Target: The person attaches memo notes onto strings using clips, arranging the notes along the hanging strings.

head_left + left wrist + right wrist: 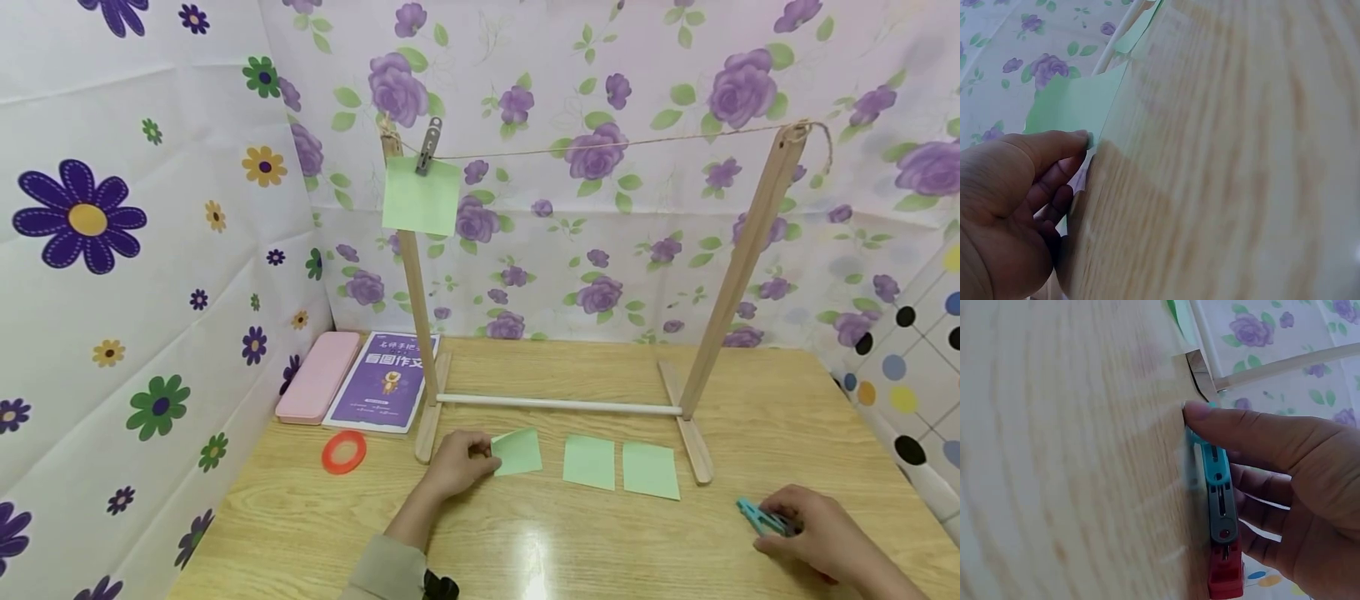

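My left hand (459, 462) pinches the left edge of a pale green paper note (519, 452), which lifts off the table on that side. In the left wrist view, thumb and fingertip meet on the note (1072, 103). Two more green notes, a middle one (589, 462) and a right one (650, 470), lie flat beside it. At the right, my right hand (817, 533) pinches a teal clothespin (756, 517) on the table. The right wrist view shows a grey clothespin (1222, 515) and a red clothespin (1226, 575) in line with it.
A wooden frame (738, 258) carries a string (600, 147); a metal clip (428, 147) holds a green note (422, 200) there. To the left lie a pink case (318, 377), a purple booklet (382, 383) and a red ring (328, 455).
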`<control>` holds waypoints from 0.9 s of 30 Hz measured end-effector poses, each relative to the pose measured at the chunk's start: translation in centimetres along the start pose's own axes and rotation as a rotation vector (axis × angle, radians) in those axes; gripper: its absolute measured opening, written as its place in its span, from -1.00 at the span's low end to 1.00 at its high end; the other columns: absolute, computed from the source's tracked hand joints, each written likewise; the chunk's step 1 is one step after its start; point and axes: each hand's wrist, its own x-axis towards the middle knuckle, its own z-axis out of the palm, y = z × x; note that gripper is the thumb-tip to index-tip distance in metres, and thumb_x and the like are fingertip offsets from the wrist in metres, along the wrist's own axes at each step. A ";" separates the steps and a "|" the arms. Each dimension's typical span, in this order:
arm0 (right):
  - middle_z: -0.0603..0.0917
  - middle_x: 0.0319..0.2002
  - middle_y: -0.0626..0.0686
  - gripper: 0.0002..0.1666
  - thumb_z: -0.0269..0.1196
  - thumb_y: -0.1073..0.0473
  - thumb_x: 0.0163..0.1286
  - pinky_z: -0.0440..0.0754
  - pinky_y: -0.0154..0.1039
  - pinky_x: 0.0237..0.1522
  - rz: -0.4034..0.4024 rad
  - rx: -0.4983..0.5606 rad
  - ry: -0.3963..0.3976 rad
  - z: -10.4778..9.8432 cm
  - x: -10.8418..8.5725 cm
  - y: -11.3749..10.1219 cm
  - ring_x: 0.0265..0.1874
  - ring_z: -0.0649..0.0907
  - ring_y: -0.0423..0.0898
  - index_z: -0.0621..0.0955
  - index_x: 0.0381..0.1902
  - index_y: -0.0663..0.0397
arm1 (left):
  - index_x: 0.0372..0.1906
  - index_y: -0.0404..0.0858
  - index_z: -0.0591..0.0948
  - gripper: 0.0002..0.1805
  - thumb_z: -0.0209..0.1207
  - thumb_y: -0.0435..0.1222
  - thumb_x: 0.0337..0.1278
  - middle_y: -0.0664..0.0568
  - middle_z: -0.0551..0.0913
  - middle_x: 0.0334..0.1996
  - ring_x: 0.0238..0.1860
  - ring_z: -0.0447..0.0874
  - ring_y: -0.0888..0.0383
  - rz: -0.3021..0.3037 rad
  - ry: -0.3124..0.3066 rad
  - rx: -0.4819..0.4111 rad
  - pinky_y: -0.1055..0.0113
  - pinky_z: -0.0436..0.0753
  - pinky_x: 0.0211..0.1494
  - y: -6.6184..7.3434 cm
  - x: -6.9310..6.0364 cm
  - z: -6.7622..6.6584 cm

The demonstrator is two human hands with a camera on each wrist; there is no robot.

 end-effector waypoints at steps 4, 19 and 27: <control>0.69 -0.23 -0.05 -0.45 0.57 -0.15 0.07 0.61 -0.36 -0.38 0.036 -0.008 0.010 -0.1 0.1 -0.4 -0.31 0.60 -0.19 0.71 -0.13 0.10 | -0.42 -0.16 0.69 -0.88 0.37 -0.30 0.22 0.18 0.65 -0.45 -0.36 0.55 0.22 -0.017 0.003 -0.019 0.36 0.61 -0.24 -0.1 0.0 0.1; 0.75 -0.37 -0.15 -0.63 0.50 0.05 0.25 0.60 -0.39 -0.50 -0.077 0.052 0.308 0.8 -0.1 -1.2 -0.46 0.61 -0.40 0.74 -0.06 0.10 | -0.35 -0.19 0.70 -0.94 0.29 -0.33 0.25 0.14 0.69 -0.41 -0.36 0.57 0.25 -0.003 0.036 -0.068 0.38 0.63 -0.21 -0.2 -0.1 0.0; 0.74 -0.26 -0.23 -0.63 0.33 0.16 0.45 0.61 -0.40 -0.47 -0.151 0.133 0.389 0.5 0.0 -1.7 -0.39 0.63 -0.37 0.66 0.16 0.16 | -0.20 -0.33 0.69 -0.92 0.27 -0.38 0.28 0.02 0.72 -0.33 -0.27 0.64 0.18 -0.037 0.159 -0.147 0.37 0.68 -0.10 0.2 0.2 -0.3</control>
